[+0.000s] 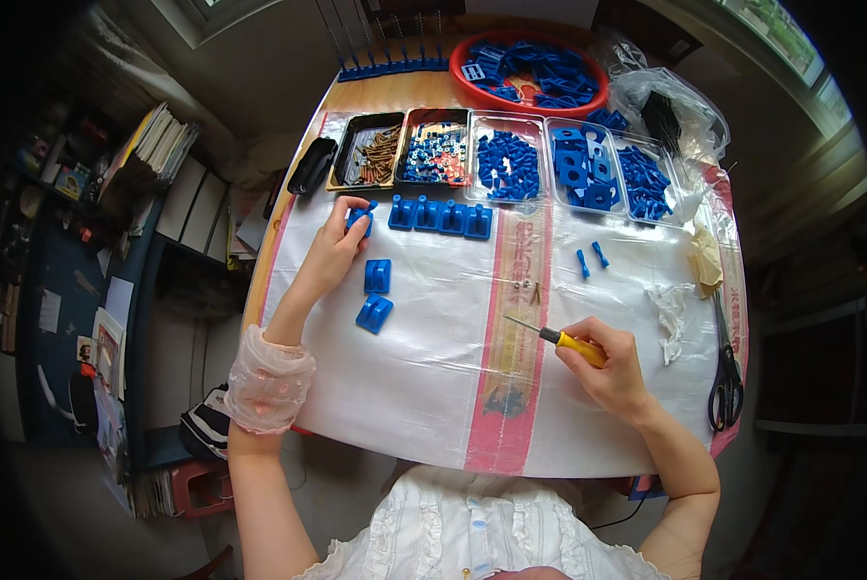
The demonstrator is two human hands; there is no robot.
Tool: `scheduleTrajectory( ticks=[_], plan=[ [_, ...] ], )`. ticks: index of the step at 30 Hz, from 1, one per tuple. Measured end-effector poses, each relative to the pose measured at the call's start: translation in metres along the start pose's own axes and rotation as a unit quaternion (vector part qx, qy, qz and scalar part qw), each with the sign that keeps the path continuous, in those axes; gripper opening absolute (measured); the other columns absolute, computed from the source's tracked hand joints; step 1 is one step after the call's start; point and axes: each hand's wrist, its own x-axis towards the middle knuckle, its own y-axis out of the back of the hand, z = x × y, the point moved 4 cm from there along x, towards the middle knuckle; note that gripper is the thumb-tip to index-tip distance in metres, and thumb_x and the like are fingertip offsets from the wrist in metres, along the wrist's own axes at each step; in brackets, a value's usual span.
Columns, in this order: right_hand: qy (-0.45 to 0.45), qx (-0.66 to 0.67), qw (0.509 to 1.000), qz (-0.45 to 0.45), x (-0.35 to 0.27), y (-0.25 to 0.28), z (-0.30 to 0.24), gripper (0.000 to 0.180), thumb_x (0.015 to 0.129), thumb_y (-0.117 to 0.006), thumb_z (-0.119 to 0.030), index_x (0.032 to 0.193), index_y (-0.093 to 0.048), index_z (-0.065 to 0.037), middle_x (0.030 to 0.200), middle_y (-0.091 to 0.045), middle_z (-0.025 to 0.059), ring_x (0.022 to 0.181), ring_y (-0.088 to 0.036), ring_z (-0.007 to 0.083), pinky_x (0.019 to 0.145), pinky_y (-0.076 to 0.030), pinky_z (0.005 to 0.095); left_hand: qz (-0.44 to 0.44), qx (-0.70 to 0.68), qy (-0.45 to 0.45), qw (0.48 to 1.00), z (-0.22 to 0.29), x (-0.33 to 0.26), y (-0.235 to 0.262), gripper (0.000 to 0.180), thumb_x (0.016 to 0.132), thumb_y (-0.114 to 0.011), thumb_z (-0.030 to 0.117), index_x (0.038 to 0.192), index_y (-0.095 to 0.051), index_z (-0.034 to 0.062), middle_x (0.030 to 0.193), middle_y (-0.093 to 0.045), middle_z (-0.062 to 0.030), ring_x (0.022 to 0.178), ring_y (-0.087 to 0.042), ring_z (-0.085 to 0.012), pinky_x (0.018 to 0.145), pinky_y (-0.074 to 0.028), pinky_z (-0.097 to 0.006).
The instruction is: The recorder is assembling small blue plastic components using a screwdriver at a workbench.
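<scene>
My left hand [335, 242] is closed on a blue plastic piece [360, 218] at the left end of a row of similar blue assembled pieces [440, 217]. Fingers hide much of that piece. My right hand [603, 365] grips a screwdriver [580, 349] with a yellow and black handle, its metal shaft pointing left over the table. Below my left hand lie two blue brackets with curved tops, an upper one [377, 276] and a lower, tilted one [375, 313]. A few small screws [536, 293] rest just beyond the screwdriver's tip. Two slim blue parts [591, 259] lie farther right.
Along the back stand trays of screws [377, 155], small nuts [435, 150], blue parts [507, 164], blue plates [584, 167] and more blue parts [644, 182]. Behind them is a red basin [462, 90] of blue pieces. Black scissors [724, 387] lie at the right edge, near crumpled white paper [669, 319].
</scene>
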Motion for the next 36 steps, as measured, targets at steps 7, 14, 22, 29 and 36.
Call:
scheduleTrajectory(
  ticks=[7, 14, 22, 29, 36],
  plan=[
    [0.003, -0.002, 1.0, -0.003, -0.001, -0.001, 0.002, 0.015, 0.087, -0.075, -0.001, 0.099, -0.066, 0.002, 0.075, -0.067, 0.007, 0.064, -0.058, 0.008, 0.057, -0.043, 0.0234, 0.093, 0.278, -0.158, 0.943, 0.029, -0.017, 0.006, 0.028, 0.093, -0.072, 0.014, 0.121, -0.07, 0.0089, 0.099, -0.06, -0.0104, 0.071, -0.06, -0.0184, 0.068, -0.05, -0.032],
    [0.002, -0.007, 1.0, -0.005, 0.001, -0.002, 0.0, 0.016, 0.086, -0.076, -0.003, 0.097, -0.067, 0.002, 0.075, -0.069, 0.0134, 0.061, -0.063, 0.0188, 0.058, -0.047, 0.0297, 0.103, 0.185, -0.107, 0.971, 0.012, -0.011, 0.016, 0.027, 0.083, -0.082, 0.007, 0.11, -0.078, 0.0083, 0.102, -0.059, -0.0037, 0.069, -0.055, -0.0075, 0.061, -0.047, -0.024],
    [-0.004, -0.017, 1.0, -0.01, 0.001, -0.001, 0.001, 0.016, 0.086, -0.076, -0.003, 0.098, -0.066, 0.002, 0.077, -0.069, 0.0141, 0.063, -0.065, 0.0199, 0.059, -0.048, 0.0303, 0.061, 0.003, 0.001, 0.998, 0.014, -0.014, 0.008, 0.02, 0.089, -0.078, 0.008, 0.109, -0.078, 0.0042, 0.105, -0.064, -0.0011, 0.068, -0.058, -0.0031, 0.058, -0.046, -0.018],
    [0.012, -0.017, 1.0, -0.011, 0.0, -0.004, 0.006, 0.015, 0.086, -0.075, -0.001, 0.098, -0.066, 0.003, 0.076, -0.068, 0.0097, 0.064, -0.061, 0.0115, 0.059, -0.046, 0.026, 0.062, -0.059, -0.057, 0.995, -0.002, -0.002, 0.006, 0.015, 0.094, -0.072, 0.005, 0.107, -0.077, -0.0008, 0.109, -0.068, -0.0041, 0.073, -0.067, -0.0069, 0.066, -0.055, -0.018],
    [-0.002, -0.025, 1.0, -0.016, 0.001, -0.003, 0.004, 0.016, 0.086, -0.076, -0.004, 0.097, -0.067, 0.001, 0.076, -0.068, 0.0147, 0.063, -0.066, 0.0229, 0.06, -0.049, 0.0314, 0.072, -0.034, -0.059, 0.995, -0.006, 0.005, 0.003, 0.015, 0.097, -0.07, 0.009, 0.108, -0.076, 0.0006, 0.104, -0.072, -0.0008, 0.074, -0.065, -0.0031, 0.068, -0.054, -0.017]
  ],
)
